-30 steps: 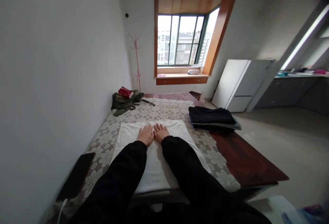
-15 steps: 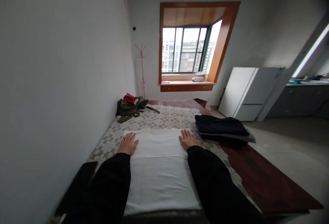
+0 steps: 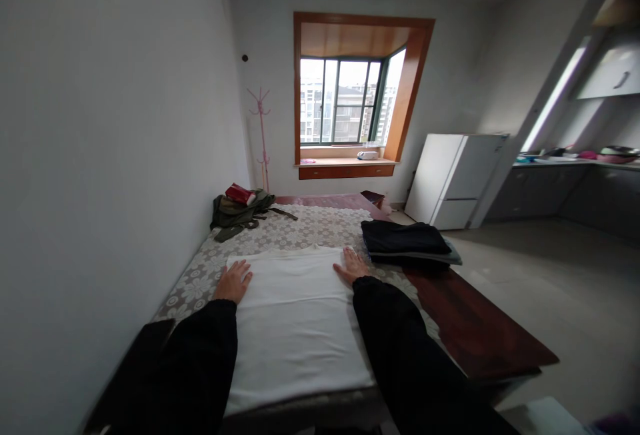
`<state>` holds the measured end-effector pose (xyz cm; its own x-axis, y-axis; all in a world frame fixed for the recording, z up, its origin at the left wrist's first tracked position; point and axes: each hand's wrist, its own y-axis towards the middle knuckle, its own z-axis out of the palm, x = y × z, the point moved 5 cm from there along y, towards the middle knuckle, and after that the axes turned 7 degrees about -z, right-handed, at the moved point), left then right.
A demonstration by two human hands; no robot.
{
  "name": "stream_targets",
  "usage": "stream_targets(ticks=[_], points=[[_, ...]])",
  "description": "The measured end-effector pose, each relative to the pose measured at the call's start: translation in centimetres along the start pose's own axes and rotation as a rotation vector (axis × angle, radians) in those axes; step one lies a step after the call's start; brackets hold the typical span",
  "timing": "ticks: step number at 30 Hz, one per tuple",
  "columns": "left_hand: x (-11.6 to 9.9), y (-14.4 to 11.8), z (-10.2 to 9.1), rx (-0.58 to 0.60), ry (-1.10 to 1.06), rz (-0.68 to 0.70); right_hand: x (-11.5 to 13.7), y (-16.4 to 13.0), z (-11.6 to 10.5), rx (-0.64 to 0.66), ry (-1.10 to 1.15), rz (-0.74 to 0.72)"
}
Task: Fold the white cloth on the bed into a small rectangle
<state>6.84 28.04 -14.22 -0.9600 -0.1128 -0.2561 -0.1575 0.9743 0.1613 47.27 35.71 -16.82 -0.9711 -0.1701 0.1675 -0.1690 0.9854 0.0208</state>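
A white piece of clothing, folded into a rough rectangle with light creases, lies flat on the patterned tablecloth. My left hand rests on its upper left edge, fingers stretched out. On the upper right edge lies my right hand, also flat with its fingers apart. Just beyond the right hand sits a stack of folded dark clothes, black on top with a grey layer under it.
A green backpack with a red packet on it lies against the left wall. The dark red tabletop shows at the right. Farther off stand a pink coat rack, a white fridge and a bay window.
The view has turned to the right, showing more of the kitchen. Both hands stay on the white clothing; the right hand's thumb now spreads wider from its fingers.
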Motion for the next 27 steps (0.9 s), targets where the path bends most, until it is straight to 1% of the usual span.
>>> stream_targets(ticks=[2, 4, 5, 6, 7, 8, 9, 10, 11, 13, 15, 18, 23, 27], points=[[0.1, -1.7, -1.1, 0.029, -0.011, -0.004, -0.5, -1.5, -0.7, 0.029, 0.011, -0.029], [0.5, -5.0, -2.2, 0.070, -0.023, 0.039, -1.5, -4.4, -0.9, 0.047, 0.026, -0.074], [0.8, -7.3, -2.6, 0.089, -0.034, 0.088, -2.1, -6.5, -0.8, 0.053, 0.036, -0.109], [0.9, -9.9, -3.1, 0.085, -0.066, 0.203, -2.5, -8.9, -0.7, 0.013, 0.061, -0.209], [1.3, -12.8, -3.6, 0.072, -0.093, 0.304, -2.8, -11.7, -0.5, -0.024, 0.097, -0.345], [1.9, -15.6, -3.9, 0.055, -0.107, 0.374, -3.2, -14.7, -0.2, -0.053, 0.135, -0.486], [2.7, -18.3, -4.1, 0.019, -0.116, 0.431, -3.6, -17.8, 0.1, -0.086, 0.161, -0.588], [3.6, -20.6, -4.2, -0.013, -0.115, 0.472, -4.3, -20.6, 0.2, -0.127, 0.181, -0.642], [4.6, -22.6, -4.4, -0.069, -0.119, 0.479, -5.0, -23.1, 0.2, -0.153, 0.199, -0.653], [6.6, -25.3, -4.6, -0.171, -0.135, 0.465, -6.1, -26.8, 0.1, -0.173, 0.227, -0.620], [8.2, -26.5, -4.8, -0.235, -0.155, 0.436, -6.8, -28.7, -0.2, -0.189, 0.256, -0.573], [9.3, -26.8, -5.0, -0.251, -0.160, 0.414, -7.6, -29.4, -0.5, -0.233, 0.300, -0.536], [8.9, -26.2, -6.2, -0.241, -0.169, 0.405, -9.0, -28.5, -0.4, -0.229, 0.349, -0.509], [8.7, -25.7, -6.9, -0.219, -0.265, 0.323, -9.3, -28.2, -0.6, -0.249, 0.314, -0.511]])
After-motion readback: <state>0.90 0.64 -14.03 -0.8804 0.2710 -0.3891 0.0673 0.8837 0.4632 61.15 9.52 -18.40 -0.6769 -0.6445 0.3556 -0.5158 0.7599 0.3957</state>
